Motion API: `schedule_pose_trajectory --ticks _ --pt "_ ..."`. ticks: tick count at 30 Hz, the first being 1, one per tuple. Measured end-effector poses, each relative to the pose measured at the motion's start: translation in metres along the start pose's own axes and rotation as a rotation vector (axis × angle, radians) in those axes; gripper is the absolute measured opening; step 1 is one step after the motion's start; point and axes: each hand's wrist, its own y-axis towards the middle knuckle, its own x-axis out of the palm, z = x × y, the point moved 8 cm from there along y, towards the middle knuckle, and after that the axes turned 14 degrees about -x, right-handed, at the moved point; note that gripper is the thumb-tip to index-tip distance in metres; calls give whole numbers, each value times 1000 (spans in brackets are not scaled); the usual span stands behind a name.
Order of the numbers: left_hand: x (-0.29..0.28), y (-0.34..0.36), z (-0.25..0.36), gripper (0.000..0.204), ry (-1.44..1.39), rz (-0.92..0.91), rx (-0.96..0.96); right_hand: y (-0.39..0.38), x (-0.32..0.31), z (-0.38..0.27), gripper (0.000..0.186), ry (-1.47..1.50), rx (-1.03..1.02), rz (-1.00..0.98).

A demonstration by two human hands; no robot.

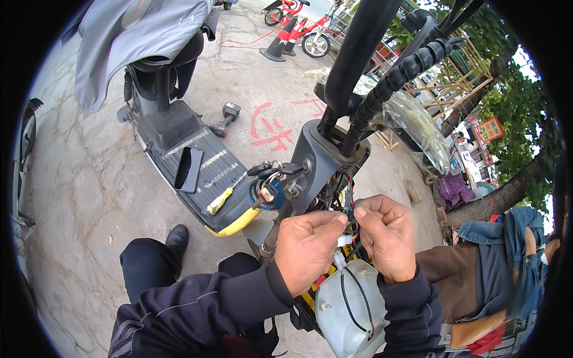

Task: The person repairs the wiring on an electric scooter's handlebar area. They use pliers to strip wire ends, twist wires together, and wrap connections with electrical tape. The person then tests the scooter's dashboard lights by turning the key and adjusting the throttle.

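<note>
My left hand (307, 250) and my right hand (388, 235) meet at a bundle of thin coloured wires (351, 210) coming out of the open front column of a grey electric scooter (319, 158). Both hands pinch the wires between thumb and fingers. A small white connector (344, 240) hangs just below my fingers. Under my hands sits a whitish plastic housing (349, 310) with black and red leads running into it. A bunch of keys (268, 179) hangs from the lock on the column, left of my left hand.
The scooter's footboard carries a black phone (190, 169) and a yellow-handled screwdriver (219, 201). A cordless drill (225, 118) lies on the concrete beyond. A grey cover drapes the seat (137, 42). A person in jeans (507, 256) sits at right. Traffic cones (280, 42) and red bikes stand far off.
</note>
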Motion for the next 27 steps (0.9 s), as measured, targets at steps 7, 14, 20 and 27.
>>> schedule_pose_trajectory --ticks 7,14,20,27 --pt "-3 3 -1 29 54 42 60 -5 11 5 17 36 31 17" --pt "-2 0 3 27 90 -29 209 -9 15 -7 31 -272 -152 -98" --pt "0 3 0 24 39 13 171 -12 15 -17 37 -339 -233 -263" --pt "-6 4 -6 22 -31 53 91 2 -5 -10 26 -312 -136 -82"
